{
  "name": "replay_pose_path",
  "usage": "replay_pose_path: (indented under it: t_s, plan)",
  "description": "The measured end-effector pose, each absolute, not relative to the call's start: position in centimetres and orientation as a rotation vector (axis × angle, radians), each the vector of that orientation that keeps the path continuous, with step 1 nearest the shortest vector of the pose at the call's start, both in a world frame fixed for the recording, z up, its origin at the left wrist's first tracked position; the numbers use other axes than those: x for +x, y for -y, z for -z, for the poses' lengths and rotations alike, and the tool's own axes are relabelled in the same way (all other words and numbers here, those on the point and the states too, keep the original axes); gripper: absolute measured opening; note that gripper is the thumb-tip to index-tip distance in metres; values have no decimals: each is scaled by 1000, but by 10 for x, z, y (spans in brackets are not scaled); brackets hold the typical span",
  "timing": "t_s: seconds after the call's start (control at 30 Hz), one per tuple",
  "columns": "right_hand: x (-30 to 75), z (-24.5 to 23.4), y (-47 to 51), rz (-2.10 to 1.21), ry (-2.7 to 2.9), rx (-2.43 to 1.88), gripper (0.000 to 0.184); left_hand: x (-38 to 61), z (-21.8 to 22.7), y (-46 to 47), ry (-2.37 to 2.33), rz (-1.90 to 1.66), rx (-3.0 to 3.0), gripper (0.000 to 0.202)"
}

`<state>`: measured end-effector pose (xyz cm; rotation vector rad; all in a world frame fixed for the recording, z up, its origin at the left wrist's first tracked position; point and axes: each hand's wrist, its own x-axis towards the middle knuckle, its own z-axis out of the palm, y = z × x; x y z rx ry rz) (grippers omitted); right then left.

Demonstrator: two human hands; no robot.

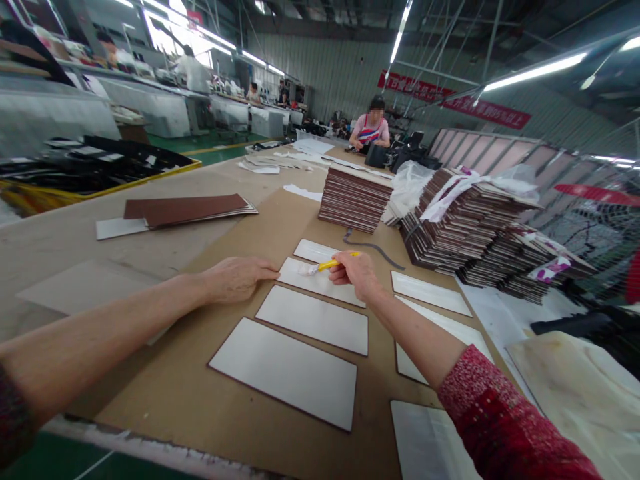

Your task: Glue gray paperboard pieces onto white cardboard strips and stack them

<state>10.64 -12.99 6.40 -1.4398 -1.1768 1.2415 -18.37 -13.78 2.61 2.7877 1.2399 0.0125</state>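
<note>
My right hand is closed round a brush with a yellow handle. Its pale bristles touch a white rectangular panel with a thin dark edge. At that panel's left end, my left hand pinches the edge with its fingers together. A similar panel lies just beyond, partly behind my right hand. Two more panels, a middle one and a larger-looking near one, lie flat in the same column towards me. To the right, under and around my right forearm, is a second column of white panels.
Brown board covers the worktable. Behind the panels stand a neat stack of brown-edged boards and larger tied bundles. A grey strip curls nearby. Brown sheets lie at left. A person sits at the far end.
</note>
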Motion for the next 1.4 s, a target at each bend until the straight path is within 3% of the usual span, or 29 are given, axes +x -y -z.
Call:
replay_pose_path:
  t_s: [0.83, 1.13, 1.4]
  plan:
    - [226, -82, 172, -1004, 1018, -1629, 10, -184, -29, 139, -1272, 24, 2764, 64]
    - [155, -94, 174, -1205, 1121, -1372, 12, -185, -34, 140, -1327, 44, 2696, 63]
    - [84, -65, 155, -1307, 1182, -1314, 10, -187, -33, 141, -1299, 16, 2694, 67]
